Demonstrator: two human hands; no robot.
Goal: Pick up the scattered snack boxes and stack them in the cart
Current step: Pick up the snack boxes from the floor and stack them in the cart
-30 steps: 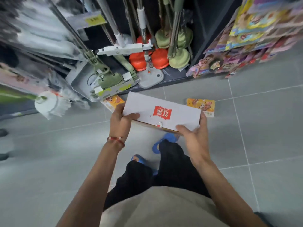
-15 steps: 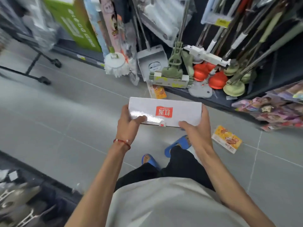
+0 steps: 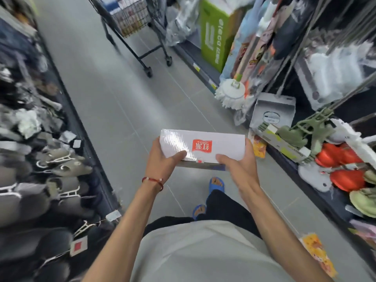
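Cardboard, flat and oblong, glossy white with a red logo: the snack box sits between your hands, left hand and right hand each gripping an end, thumbs on top. Half a second ago only wheels showed; now the wire cart stands well beyond the box. Just right of the box a yellow packet lies on the smooth grey tile floor, with shelves on either side.

Brightly, evenly lit, with faint shadows on the floor. Streaked with glare across the left half of the white box. Heavily motion-blurred around the box, worst at the shelves; bent by wide-angle distortion toward the edges.
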